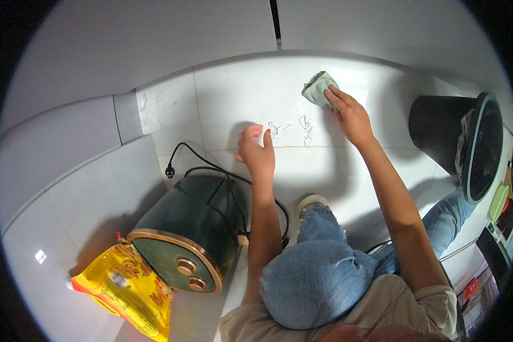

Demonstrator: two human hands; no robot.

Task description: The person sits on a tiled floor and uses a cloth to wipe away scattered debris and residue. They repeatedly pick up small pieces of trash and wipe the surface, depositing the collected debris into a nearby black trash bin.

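My right hand (pixel 351 115) presses a folded pale green cloth (pixel 320 89) against the white tiled floor (pixel 239 98), fingers spread over its right side. My left hand (pixel 256 147) is bare, held just above the floor with thumb and fingers apart. Between the hands and nearer to me, small clear, shiny fragments or wet marks (pixel 306 128) lie on the tile; which of the two I cannot tell. A similar patch (pixel 278 128) is right beside my left fingertips.
A dark green air fryer (pixel 188 213) with a black cord and plug (pixel 169 171) stands at the left, next to a yellow food bag (pixel 128 290). A black bin (pixel 444 128) with a liner is at the right. White cabinet fronts (pixel 175 38) border the floor's far side.
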